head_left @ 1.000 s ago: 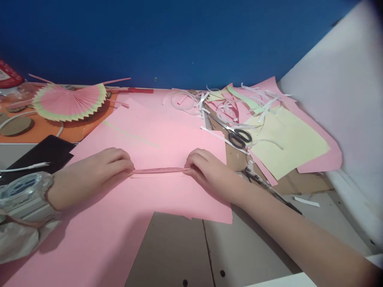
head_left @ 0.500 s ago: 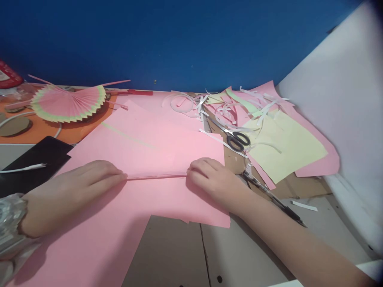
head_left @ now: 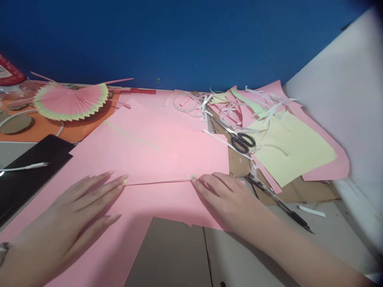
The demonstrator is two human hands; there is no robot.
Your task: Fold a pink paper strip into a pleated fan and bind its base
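A narrow folded strip of pink paper [head_left: 158, 182] lies crosswise on large pink sheets [head_left: 179, 155], with pale green showing at both ends. My left hand [head_left: 80, 211] is open, its fingers stretched out and thumb apart. Its fingertips press on the strip's left end. At the right end, my right hand [head_left: 223, 195] rests with fingers extended and its index fingertip pressing down. Neither hand grips the strip.
Black-handled scissors [head_left: 242, 141] lie to the right among white paper strips. Beyond them is a yellow sheet [head_left: 293, 147]; a pen [head_left: 281, 203] lies nearer. A pleated pink-and-yellow paper fan [head_left: 72, 101] sits back left, above a black device [head_left: 38, 171].
Both hands have gone from pinching the strip's ends to pressing on them with stretched fingers. The left thumb has moved away, and the strip looks flatter and thinner. The view has shifted slightly.
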